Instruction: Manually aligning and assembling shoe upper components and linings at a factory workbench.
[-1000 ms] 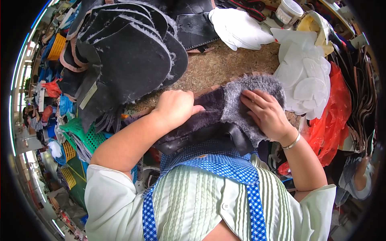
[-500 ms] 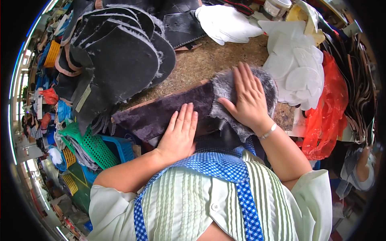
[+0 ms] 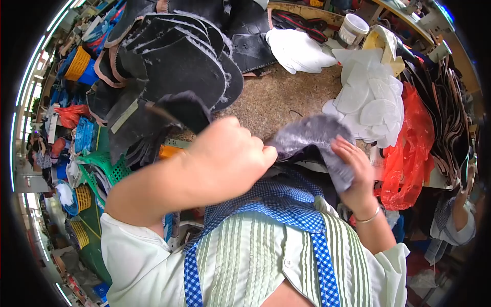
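A furry piece with a grey fleecy part point(image 3: 314, 130) is lifted off the table and bent. My left hand point(image 3: 225, 156) is closed in a fist at this part's left end, its fingers wrapped round the material and partly blurred. Beyond that fist a dark flap point(image 3: 186, 110) sticks up, blurred; whether it joins the grey part is hidden behind the hand. My right hand point(image 3: 358, 171), with a bracelet on the wrist, grips the grey part's folded right side between thumb and fingers.
Black fleece-edged leather pieces point(image 3: 179, 71) are stacked at the far left. White cut pieces point(image 3: 299, 51) and a paler pile point(image 3: 376, 102) lie at the back and right, beside a red plastic bag point(image 3: 406, 153). A white tub point(image 3: 353, 29) stands behind; a green basket point(image 3: 105, 171) sits lower left.
Both hands lay flat on the furry material; now they grip it and it is raised and bent. My left hand has closed into a fist; my right has moved lower and to the right.
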`<state>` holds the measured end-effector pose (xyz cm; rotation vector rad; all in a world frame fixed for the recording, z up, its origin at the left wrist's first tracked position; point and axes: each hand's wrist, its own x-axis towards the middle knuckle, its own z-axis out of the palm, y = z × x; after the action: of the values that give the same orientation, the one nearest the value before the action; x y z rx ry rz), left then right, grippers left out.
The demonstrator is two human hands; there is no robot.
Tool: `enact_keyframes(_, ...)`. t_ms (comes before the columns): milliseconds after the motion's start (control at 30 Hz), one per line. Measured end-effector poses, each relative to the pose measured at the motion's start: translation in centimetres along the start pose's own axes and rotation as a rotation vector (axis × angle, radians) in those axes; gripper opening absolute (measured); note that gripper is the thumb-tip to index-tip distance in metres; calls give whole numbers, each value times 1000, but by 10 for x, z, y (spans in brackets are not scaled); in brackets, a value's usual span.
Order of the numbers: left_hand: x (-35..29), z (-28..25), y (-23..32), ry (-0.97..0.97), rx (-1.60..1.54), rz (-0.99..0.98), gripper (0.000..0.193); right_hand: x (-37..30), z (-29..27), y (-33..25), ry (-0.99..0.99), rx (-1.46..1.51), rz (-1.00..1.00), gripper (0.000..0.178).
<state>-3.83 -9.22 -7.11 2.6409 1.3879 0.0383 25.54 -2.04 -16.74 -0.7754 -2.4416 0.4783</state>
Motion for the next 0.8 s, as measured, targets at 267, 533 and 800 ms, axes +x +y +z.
enact_keyframes(267,21,-43,-52,-191,-817,193,82,74,-66,-7,-296,907,169,19)
enact_keyframes(533,8,-44,-64,-328,-1669,177,71,108,-93,-21,-285,838,-48,20)
enact_keyframes(800,14,-37,0,335,-1230,-88,12,101,-79,-18,-157,1101,180,17)
